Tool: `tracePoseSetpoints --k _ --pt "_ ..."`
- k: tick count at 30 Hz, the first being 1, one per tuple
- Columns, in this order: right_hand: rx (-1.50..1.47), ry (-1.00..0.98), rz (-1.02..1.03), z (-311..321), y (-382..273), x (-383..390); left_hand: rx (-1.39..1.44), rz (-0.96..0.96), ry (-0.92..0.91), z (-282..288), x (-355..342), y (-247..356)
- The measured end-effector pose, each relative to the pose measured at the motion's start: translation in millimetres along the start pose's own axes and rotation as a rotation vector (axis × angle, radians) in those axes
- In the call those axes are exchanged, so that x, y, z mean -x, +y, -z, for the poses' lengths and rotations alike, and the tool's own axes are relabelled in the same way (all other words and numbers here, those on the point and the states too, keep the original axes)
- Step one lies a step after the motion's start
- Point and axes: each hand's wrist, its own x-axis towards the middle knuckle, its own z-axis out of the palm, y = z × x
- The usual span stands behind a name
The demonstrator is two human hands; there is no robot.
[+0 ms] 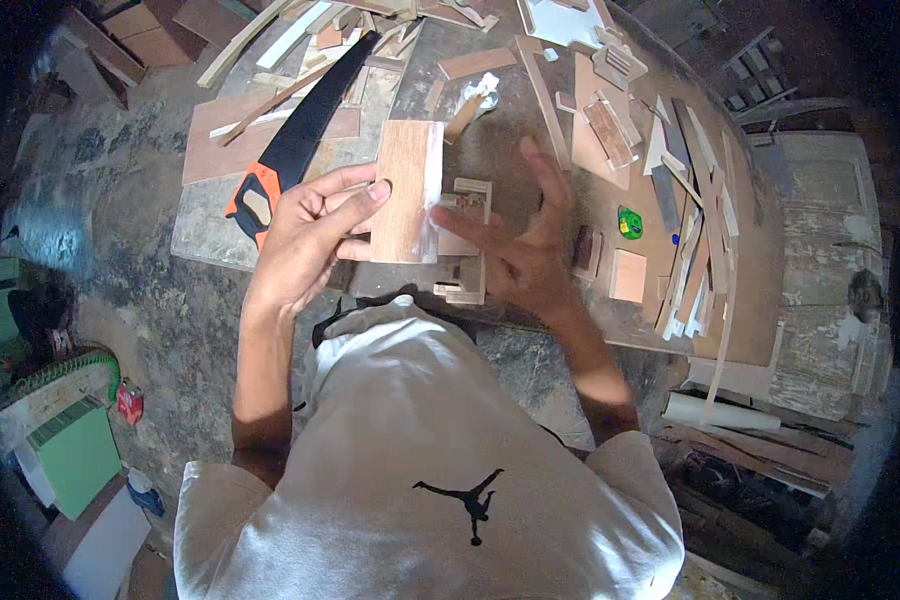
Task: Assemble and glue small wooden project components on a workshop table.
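My left hand (310, 230) grips a small flat rectangular wooden board (400, 190), held upright above the bench, thumb on its face. White paste (433, 165) coats the board's right edge. Against that edge rests the extended index finger of my right hand (530, 250). The other fingers of that hand are spread apart and hold nothing. Partly hidden behind the board and my right hand is a small wooden assembly (465, 292) at the bench's near edge. Beyond the board lies a small wood piece beside a white-smeared item (482, 90), too unclear to name.
A handsaw (315, 120) with an orange and black handle lies to the left, near a pile of wood strips (270, 50). On the right of the workbench (755, 290) are a green tape measure (630, 222), a square wood piece (628, 275) and several long offcuts (710, 230).
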Motion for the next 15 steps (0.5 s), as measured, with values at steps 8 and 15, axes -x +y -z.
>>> tracePoseSetpoints --k 8,15 --pt "-0.032 -0.014 -0.1 12 -5 -18 0.007 -0.002 -0.053 -6 -2 1" --pt "0.275 0.004 -0.043 -3 -15 -10 -0.005 0.015 -0.05 -4 -2 3"
